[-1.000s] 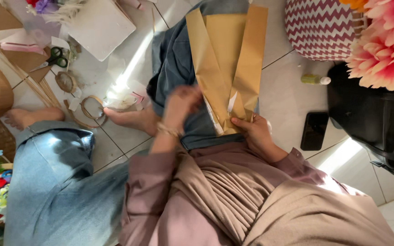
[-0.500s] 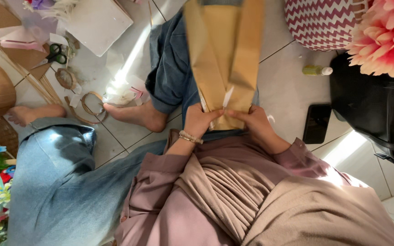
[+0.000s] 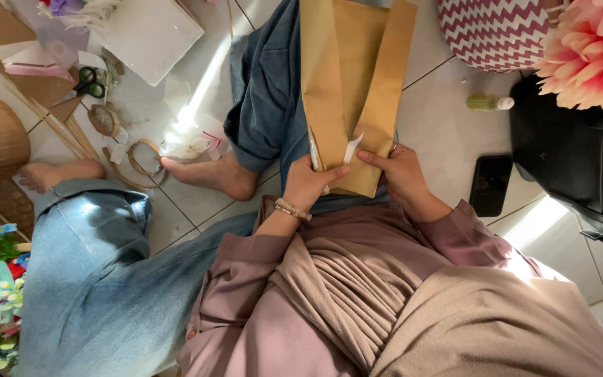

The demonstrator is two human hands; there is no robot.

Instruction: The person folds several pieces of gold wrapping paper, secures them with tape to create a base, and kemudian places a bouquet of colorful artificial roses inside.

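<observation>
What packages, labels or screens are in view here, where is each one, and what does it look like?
Folded brown paper: on the lap, long and tan, its near end pinched by left hand and right hand.
Phone: flat on the floor tiles right of the hands, black rectangle, dark screen.
Small bottle: lying on the floor, yellow-green with white cap.
White board: on the floor upper left, flat, blank.
</observation>
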